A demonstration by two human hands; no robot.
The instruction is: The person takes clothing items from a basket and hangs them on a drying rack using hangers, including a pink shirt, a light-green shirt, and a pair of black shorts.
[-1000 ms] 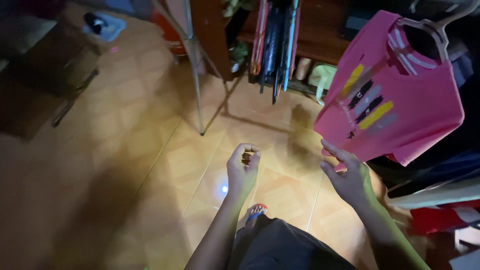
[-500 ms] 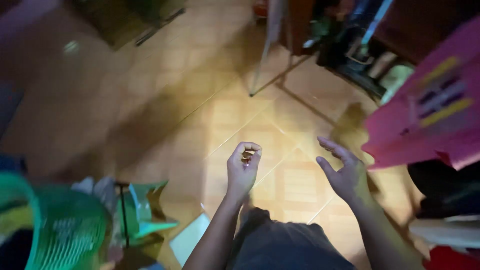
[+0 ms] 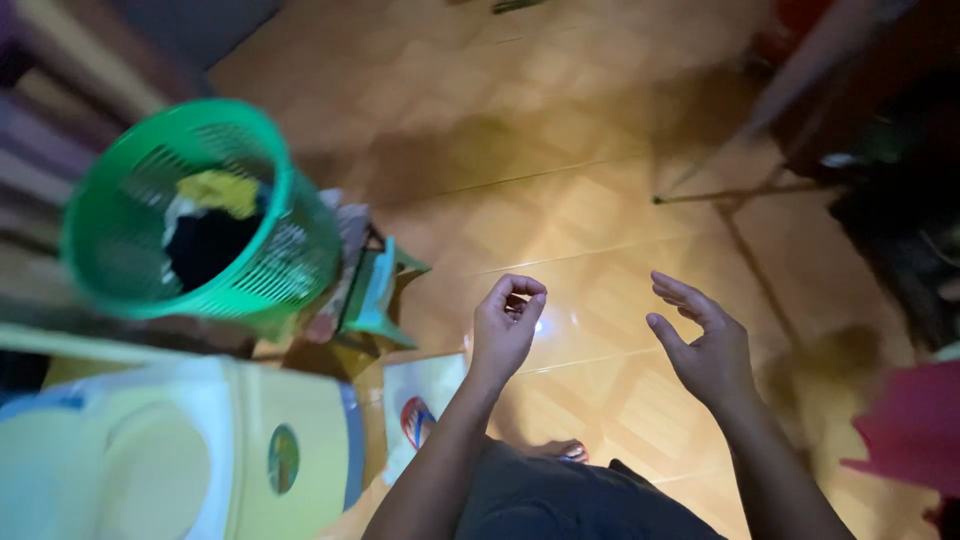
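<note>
The left hand (image 3: pixel 505 330) hangs in the air above the glossy tan tiled floor (image 3: pixel 560 200), its fingers curled in so the fingertips nearly meet the thumb; the grip is loosely pressed together and holds nothing that can be seen. The right hand (image 3: pixel 705 345) floats just beside it, a gap between them, with its grip spread, fingers slightly bent, and nothing in it. Well to the left of the left hand stands a round green plastic laundry basket (image 3: pixel 270 250) with slotted walls, tilted, holding a dark cloth and a yellow cloth. Below it sits a pale yellow and white plastic appliance (image 3: pixel 290 420). A pink garment (image 3: pixel 915 425) shows blurred at the right edge, near the right forearm.
</note>
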